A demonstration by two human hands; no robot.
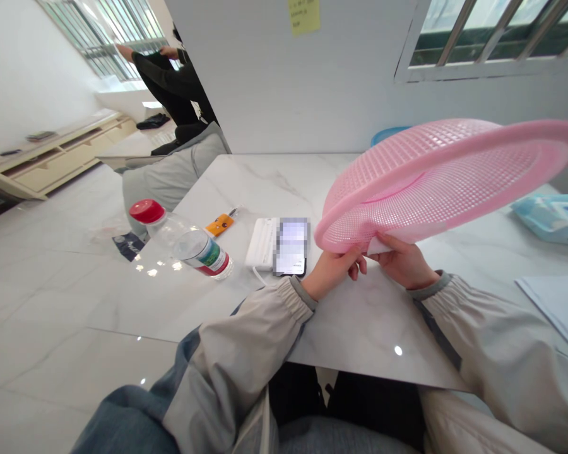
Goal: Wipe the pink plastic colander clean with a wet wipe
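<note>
A pink plastic mesh basket [407, 183] is held up tilted above the marble-patterned table, its open side turned toward me and its far rim rising to the right. My left hand [338, 270] is closed on the near rim at its lower left. Close beside it, my right hand [400, 260] is closed on a thin white wipe [409, 234], which lies along the same rim. Both hands are near the bottom edge of the basket, which hides part of their fingertips.
Left of my hands lie a phone [292, 246], a white device [260, 243], an orange item [220, 224] and a clear bottle [203, 246] with a red cap. A wipes pack [556, 217] and paper [558, 309] lie right. A person [170, 82] sits beyond the partition.
</note>
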